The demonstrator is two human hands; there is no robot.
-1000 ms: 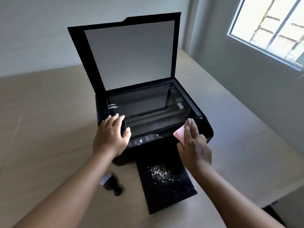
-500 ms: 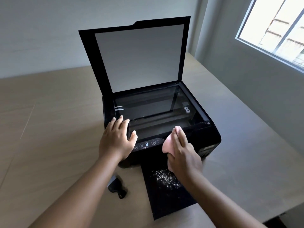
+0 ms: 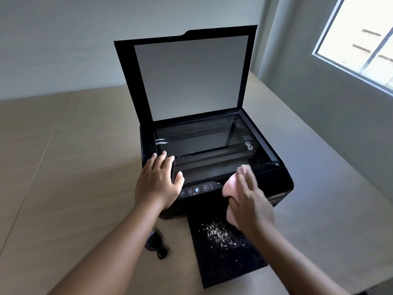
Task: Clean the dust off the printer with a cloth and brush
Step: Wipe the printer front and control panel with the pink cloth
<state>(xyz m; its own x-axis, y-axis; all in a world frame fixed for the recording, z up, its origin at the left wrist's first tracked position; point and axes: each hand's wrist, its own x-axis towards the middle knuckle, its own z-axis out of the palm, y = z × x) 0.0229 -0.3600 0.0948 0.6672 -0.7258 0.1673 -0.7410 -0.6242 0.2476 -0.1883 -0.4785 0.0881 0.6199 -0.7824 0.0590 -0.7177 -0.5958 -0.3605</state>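
Head view: right grip (image 3: pixel 249 202) flat, pressing pink cloth (image 3: pixel 230 188) on printer (image 3: pixel 276 184); left grip (image 3: pixel 157 184) flat, bracing it. Dragged dust (image 3: pixel 221 231) may scratch the glass (image 3: pixel 197 141).

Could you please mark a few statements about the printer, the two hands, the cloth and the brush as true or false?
1. The scanner lid stands open. True.
2. The right hand presses a blue cloth on the printer. False: the cloth is pink.
3. The left hand holds the brush. False: it rests with straight fingers on the front left corner of the printer, and the brush lies on the table.
4. White dust lies on the output tray. True.
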